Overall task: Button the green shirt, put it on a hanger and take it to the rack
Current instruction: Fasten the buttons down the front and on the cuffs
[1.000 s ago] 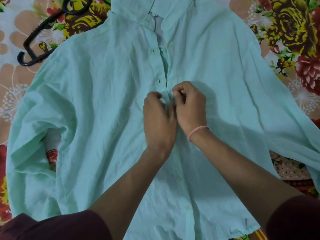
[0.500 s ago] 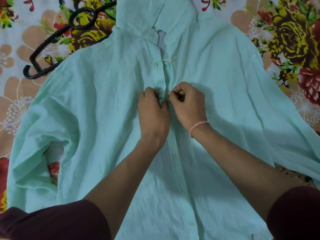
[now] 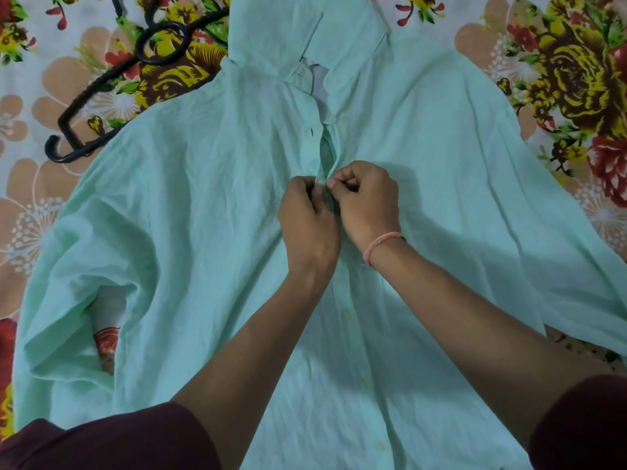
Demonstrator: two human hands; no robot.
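The green shirt (image 3: 190,205) lies spread flat, front up, collar at the top, on a floral bedsheet. My left hand (image 3: 307,220) pinches the left edge of the front placket at chest height. My right hand (image 3: 368,203), with a pink band at its wrist, pinches the right edge just beside it; the two hands touch. Below them the placket is closed with pale buttons showing. Above them it gapes open up to the collar. A black hanger (image 3: 112,86) lies at the upper left, partly under the shirt's shoulder.
The floral bedsheet (image 3: 559,72) shows around the shirt on the left, top and right. The shirt's sleeves spread out to both sides. My dark maroon sleeves fill the bottom corners.
Both hands have moved up the placket toward the collar, and the view has shifted so the shirt and hanger sit lower in the frame.
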